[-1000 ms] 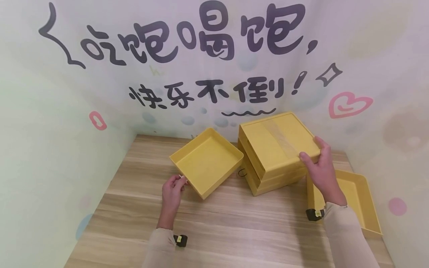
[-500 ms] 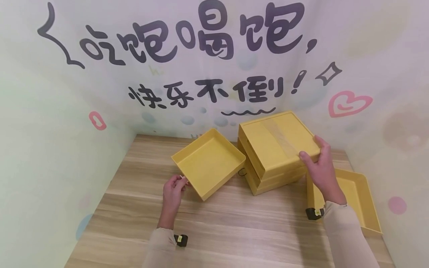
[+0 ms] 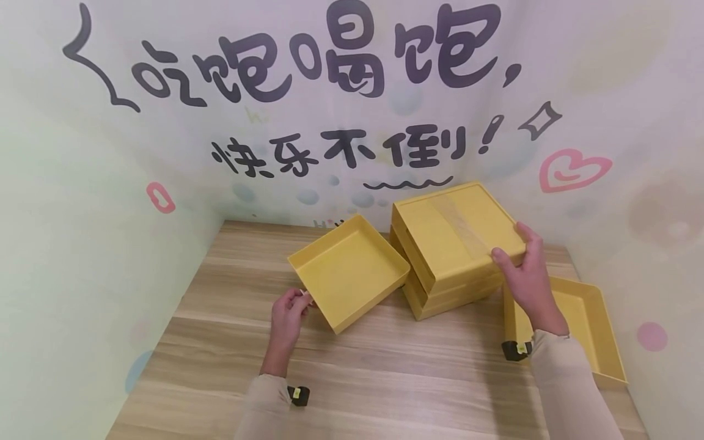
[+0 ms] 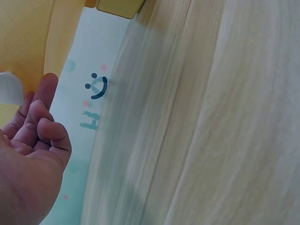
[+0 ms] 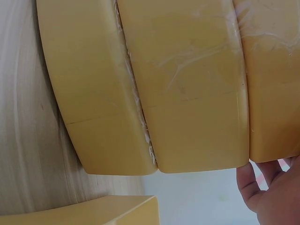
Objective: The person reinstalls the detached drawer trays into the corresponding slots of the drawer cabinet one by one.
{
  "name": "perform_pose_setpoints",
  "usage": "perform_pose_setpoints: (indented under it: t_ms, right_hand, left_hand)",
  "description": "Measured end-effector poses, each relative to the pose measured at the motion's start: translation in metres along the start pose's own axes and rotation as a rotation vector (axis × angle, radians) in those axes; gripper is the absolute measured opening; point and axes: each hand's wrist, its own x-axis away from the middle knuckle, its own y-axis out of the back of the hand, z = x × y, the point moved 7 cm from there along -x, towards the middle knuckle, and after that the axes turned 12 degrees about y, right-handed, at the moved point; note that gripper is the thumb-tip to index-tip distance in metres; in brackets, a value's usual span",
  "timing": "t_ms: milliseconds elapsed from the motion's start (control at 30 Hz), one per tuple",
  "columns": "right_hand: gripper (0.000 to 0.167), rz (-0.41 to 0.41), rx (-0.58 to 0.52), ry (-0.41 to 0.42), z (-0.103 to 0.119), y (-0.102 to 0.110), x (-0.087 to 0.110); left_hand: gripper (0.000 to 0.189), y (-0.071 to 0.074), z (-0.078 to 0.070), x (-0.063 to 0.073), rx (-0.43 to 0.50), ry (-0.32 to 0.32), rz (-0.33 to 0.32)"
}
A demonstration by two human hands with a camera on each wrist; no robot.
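Tray (image 3: 354, 269): left hand (image 3: 288, 315) grips it (right wrist view misses both).

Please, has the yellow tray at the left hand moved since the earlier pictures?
Yes: the yellow tray has moved to the right, closer to the yellow stack, which stands unmoved.

2 arms (image 3: 569, 385) outstretched, well apart, in pale sleeves (image 3: 264, 406), wrists (image 3: 275, 362) bare, left hand (image 3: 287, 315) pinching with thumb and fingers (image 4: 47, 89), right hand (image 3: 528, 281) gripping, thumb spread away from its bent fingers.
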Motion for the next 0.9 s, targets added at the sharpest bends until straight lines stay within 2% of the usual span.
perform_pose_setpoints:
  t_ms: [200,900]
  right_hand:
    - [0.078,-0.006,0.002,0.005,-0.0012,0.0005,-0.0004]
    - [0.077,-0.01,0.012,0.007,-0.0039,0.0005,0.0009]
  left_hand:
    - [0.017,-0.0034,-0.0005,0.0018,-0.037,-0.016,0.005]
    - [0.014,-0.0077,0.0018,0.0026,-0.062,-0.03,0.012]
